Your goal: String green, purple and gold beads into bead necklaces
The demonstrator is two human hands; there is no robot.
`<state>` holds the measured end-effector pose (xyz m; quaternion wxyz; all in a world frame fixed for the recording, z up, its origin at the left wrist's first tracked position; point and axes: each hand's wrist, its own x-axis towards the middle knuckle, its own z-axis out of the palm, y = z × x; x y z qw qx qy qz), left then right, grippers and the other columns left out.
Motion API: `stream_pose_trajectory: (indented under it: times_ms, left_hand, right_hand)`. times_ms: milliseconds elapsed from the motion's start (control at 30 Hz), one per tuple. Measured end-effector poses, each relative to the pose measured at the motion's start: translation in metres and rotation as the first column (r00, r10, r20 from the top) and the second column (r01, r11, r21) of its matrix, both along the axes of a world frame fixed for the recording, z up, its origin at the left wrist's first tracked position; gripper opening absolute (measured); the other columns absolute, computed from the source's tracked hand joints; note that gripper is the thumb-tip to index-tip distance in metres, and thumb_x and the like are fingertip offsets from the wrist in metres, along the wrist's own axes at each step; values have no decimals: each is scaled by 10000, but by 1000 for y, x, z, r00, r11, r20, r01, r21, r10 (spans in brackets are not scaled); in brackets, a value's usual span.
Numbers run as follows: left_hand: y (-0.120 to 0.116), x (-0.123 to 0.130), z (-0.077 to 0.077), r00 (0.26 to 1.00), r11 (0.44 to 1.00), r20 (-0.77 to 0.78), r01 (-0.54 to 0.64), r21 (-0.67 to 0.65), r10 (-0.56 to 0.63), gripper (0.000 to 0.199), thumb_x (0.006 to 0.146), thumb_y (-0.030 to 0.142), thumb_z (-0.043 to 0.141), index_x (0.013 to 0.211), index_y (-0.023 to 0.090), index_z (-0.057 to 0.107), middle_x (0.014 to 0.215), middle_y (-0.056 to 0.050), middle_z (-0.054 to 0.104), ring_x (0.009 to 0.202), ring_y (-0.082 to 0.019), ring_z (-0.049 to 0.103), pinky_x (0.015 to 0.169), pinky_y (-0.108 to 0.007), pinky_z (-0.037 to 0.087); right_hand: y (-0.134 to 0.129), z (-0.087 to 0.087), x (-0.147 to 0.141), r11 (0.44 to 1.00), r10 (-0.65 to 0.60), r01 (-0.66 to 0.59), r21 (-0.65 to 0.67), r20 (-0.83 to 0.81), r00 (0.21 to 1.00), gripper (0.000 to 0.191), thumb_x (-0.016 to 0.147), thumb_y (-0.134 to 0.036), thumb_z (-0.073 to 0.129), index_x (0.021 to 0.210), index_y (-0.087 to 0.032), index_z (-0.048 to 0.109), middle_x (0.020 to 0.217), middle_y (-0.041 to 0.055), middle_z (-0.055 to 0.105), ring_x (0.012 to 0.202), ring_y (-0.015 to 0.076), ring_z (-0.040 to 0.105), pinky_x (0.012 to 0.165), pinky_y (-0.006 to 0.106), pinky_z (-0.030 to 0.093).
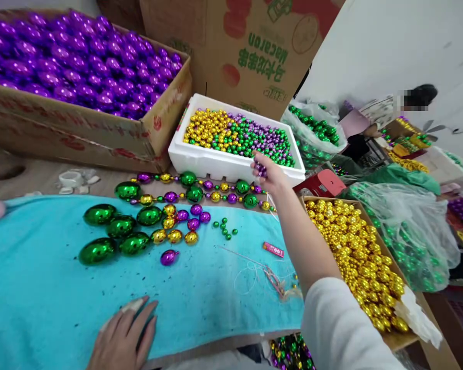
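Observation:
My right hand (269,172) reaches over the front wall of the white foam box (216,162), fingers curled round a few small purple beads (260,168). Small gold, green and purple beads (250,134) fill that box. My left hand (125,334) lies flat on the blue towel (200,298), fingers stretched out and holding nothing. Ahead of it are large green beads (121,226), gold beads (175,236), purple beads (193,224) and several small green beads (224,229). A long needle with thread (241,253) rests on the towel near a pink lighter (273,249).
Strung bead strands (195,193) lie behind the towel. A carton of purple beads (146,146) stands back left; a carton of gold beads (355,246) is at right. Beyond are bags of green beads (405,231). Another person (381,110) sits at the far right.

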<state>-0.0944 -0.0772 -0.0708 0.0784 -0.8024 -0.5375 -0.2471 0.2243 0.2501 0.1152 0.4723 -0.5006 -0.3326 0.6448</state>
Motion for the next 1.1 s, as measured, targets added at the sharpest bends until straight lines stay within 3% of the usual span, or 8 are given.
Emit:
stream_pose_trajectory:
  times_ms: [100,200,367,467,567,733,933,1100]
  left_hand:
    - [0,-1,-3,1000,1000,0,-4,9,4,232,912,277,507,1097,203,626,1029,-106,685,889,-266,634,823,-411,447]
    - [-3,1,-1,1000,999,-14,-20,-32,19,233,903,268,533,1103,199,629,1043,-109,688,916,-273,635,846,-412,451]
    - [-6,5,3,998,990,-18,-59,-127,57,222,896,246,556,1080,167,651,1045,-129,690,956,-293,633,868,-421,458]
    - [-7,6,3,998,983,-24,-63,-170,60,232,898,254,556,1088,166,658,1067,-133,687,970,-296,631,876,-425,461]
    - [-8,5,2,997,981,-24,-73,-181,70,239,896,263,561,1095,177,661,1086,-133,686,975,-297,630,894,-430,459]
    - [-9,4,1,998,982,-12,-61,-177,59,246,884,259,577,1094,165,666,1081,-142,686,971,-303,632,896,-434,461]
    - [-9,5,3,998,979,-10,-68,-190,67,248,883,257,579,1093,167,673,1082,-142,690,970,-308,637,891,-439,459]
    - [-9,5,2,997,979,0,-74,-192,75,252,881,263,578,1099,183,675,1083,-131,692,977,-299,637,900,-430,460]
  right_hand:
    - [44,32,16,980,-188,156,122,320,929,363,861,-84,576,1210,-183,579,511,-79,510,371,56,411,293,112,222]
    - [45,28,18,976,-194,132,174,412,890,246,846,-79,578,1078,-149,622,508,-67,508,383,57,414,310,126,235]
    - [-27,-50,-6,985,56,-125,115,480,875,57,822,-210,648,864,-175,631,566,-42,552,434,79,451,350,169,297]
    - [-71,-106,-17,996,-35,-28,89,634,773,62,812,-264,633,808,-202,625,593,-44,532,486,107,467,424,215,402]
    - [-94,-144,-21,967,-208,43,250,687,696,61,804,-293,632,812,-232,632,776,-1,605,778,162,577,740,281,526]
    - [-102,-158,-23,920,-212,-74,386,645,735,118,754,-283,694,865,-247,677,944,47,630,1009,205,553,1039,347,419]
    - [-104,-159,-20,938,-198,90,334,306,931,264,805,-359,622,1023,-221,675,932,26,689,873,150,638,890,309,503]
    - [-101,-157,-17,942,-279,257,216,80,957,247,873,-342,495,948,-192,677,842,30,695,792,135,652,837,301,518]
